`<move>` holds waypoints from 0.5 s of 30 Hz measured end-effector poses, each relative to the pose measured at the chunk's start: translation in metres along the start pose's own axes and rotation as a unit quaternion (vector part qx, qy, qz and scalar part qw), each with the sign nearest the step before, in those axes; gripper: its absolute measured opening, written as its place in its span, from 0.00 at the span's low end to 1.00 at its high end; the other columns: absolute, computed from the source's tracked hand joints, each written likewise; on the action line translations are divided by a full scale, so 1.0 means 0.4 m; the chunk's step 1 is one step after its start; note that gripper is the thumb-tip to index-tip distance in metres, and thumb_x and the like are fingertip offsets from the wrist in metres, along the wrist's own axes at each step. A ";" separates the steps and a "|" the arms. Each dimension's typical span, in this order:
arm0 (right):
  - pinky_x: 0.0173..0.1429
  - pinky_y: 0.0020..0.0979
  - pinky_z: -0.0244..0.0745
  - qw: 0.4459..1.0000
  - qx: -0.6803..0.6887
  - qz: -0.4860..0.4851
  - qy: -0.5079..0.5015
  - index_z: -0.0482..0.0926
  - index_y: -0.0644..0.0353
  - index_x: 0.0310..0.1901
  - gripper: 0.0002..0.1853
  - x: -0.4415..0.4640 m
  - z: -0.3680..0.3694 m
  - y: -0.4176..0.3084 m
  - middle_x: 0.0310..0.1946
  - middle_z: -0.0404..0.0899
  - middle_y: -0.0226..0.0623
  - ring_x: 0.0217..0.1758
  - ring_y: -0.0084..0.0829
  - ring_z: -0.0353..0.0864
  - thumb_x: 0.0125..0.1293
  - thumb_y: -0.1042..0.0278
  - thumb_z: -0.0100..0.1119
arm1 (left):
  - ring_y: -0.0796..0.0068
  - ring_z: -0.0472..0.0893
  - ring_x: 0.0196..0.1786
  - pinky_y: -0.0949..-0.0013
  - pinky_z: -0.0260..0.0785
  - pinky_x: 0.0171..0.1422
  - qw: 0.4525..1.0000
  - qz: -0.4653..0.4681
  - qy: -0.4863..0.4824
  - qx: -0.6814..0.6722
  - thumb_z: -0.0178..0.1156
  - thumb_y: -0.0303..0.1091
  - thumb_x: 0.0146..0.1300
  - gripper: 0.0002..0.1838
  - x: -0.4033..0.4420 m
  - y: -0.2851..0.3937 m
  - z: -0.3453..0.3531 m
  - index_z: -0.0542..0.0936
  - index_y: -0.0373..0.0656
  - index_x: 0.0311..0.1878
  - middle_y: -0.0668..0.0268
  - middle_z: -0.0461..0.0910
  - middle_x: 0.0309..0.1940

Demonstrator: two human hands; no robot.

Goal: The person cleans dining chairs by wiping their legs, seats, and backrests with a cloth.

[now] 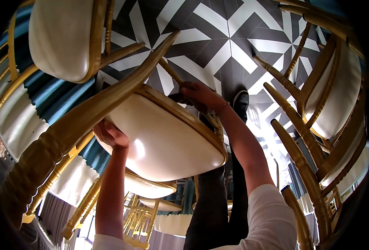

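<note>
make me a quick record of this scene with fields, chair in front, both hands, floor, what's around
chair in front: gold chair with a cream seat; whether it stands fully on the floor is unclear
left hand: against the seat's edge, grip unclear
right hand: at a slim gold rung, fingers in shadow
floor: black-and-white patterned floor
to the picture's right: more gold chairs
upper left: another cream-seated chair
left side: teal cloth with white scalloped cloth beside it
footwear: dark shoe
</note>
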State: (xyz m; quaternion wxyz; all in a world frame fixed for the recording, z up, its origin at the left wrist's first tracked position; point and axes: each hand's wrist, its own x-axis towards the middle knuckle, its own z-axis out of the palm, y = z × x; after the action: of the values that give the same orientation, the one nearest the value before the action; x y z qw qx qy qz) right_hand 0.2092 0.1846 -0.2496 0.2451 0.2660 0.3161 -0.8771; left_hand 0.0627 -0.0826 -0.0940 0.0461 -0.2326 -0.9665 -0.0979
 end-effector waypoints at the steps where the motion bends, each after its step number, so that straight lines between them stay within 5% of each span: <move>1: 0.48 0.24 0.78 0.999 0.014 -0.005 0.028 0.77 0.65 0.50 0.17 0.009 0.018 -0.021 0.42 0.80 0.31 0.40 0.20 0.79 0.68 0.60 0.64 | 0.38 0.72 0.62 0.47 0.62 0.67 1.000 0.000 0.000 0.002 0.35 0.48 0.74 0.29 0.000 0.002 0.000 0.73 0.32 0.61 0.42 0.74 0.61; 4: 0.44 0.25 0.78 0.998 -0.052 -0.030 0.033 0.77 0.66 0.49 0.17 0.033 0.039 -0.048 0.38 0.80 0.33 0.38 0.20 0.78 0.69 0.60 0.64 | 0.38 0.73 0.62 0.47 0.63 0.67 0.997 0.056 0.015 0.050 0.35 0.49 0.73 0.31 0.001 0.000 0.004 0.73 0.32 0.61 0.42 0.74 0.60; 7: 0.41 0.25 0.77 0.990 -0.120 -0.062 0.035 0.75 0.66 0.52 0.19 0.063 0.036 -0.046 0.36 0.81 0.33 0.36 0.20 0.79 0.68 0.60 0.65 | 0.39 0.74 0.61 0.48 0.63 0.67 1.000 0.001 0.010 0.004 0.35 0.51 0.73 0.33 0.006 -0.005 0.005 0.73 0.32 0.62 0.42 0.74 0.60; 9: 0.39 0.25 0.77 0.983 -0.162 -0.080 0.041 0.73 0.67 0.54 0.22 0.069 0.040 -0.047 0.35 0.83 0.34 0.35 0.20 0.79 0.68 0.60 0.65 | 0.44 0.79 0.53 0.52 0.70 0.59 0.998 -0.002 0.041 -0.038 0.34 0.53 0.72 0.33 0.020 0.015 0.004 0.76 0.33 0.57 0.47 0.79 0.53; 15: 0.41 0.27 0.78 0.952 -0.246 -0.150 0.106 0.70 0.69 0.60 0.26 0.081 0.066 -0.085 0.37 0.84 0.39 0.36 0.23 0.81 0.68 0.59 0.64 | 0.45 0.79 0.53 0.52 0.69 0.61 0.999 -0.029 0.031 -0.016 0.32 0.53 0.72 0.34 0.011 0.015 0.003 0.76 0.32 0.58 0.47 0.79 0.54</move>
State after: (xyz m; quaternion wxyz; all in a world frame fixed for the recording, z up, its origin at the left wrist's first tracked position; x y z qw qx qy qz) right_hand 0.1565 0.1812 -0.2378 0.1340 0.2383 0.5828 -0.7653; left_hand 0.0614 -0.0752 -0.0938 0.0693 -0.2020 -0.9693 -0.1217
